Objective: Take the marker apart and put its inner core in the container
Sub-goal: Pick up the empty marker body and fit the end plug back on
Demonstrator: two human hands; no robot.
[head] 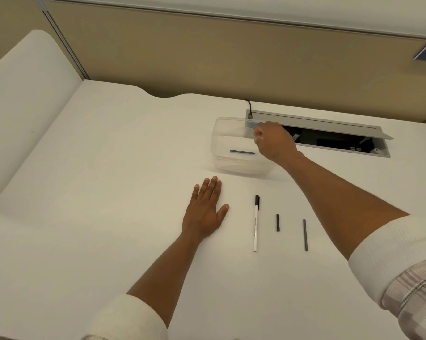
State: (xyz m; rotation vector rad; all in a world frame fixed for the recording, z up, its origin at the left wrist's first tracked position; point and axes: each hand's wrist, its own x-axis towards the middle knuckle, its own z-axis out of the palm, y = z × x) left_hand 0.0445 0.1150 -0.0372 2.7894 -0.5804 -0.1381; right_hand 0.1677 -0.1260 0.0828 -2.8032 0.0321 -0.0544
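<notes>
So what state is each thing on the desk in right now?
Container: open, blue rod inside.
Blue rod: lying flat in container.
Marker: capped, lying on desk.
Short black piece: loose on desk.
Long grey rod: loose on desk.
Left hand: flat, empty.
Right hand: curled over container.

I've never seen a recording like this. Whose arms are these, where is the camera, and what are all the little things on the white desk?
There is no machine here: a person wears a camera on the head, so you look down along their own arms. The left hand lies flat and open on the white desk, holding nothing. The right hand reaches over the rim of a clear plastic container; its fingers are curled, and I cannot tell whether they hold anything. A thin blue stick lies inside the container. On the desk near the person lie a white marker with a black cap, a short dark piece and a longer dark rod. Behind is an open cable hatch.
</notes>
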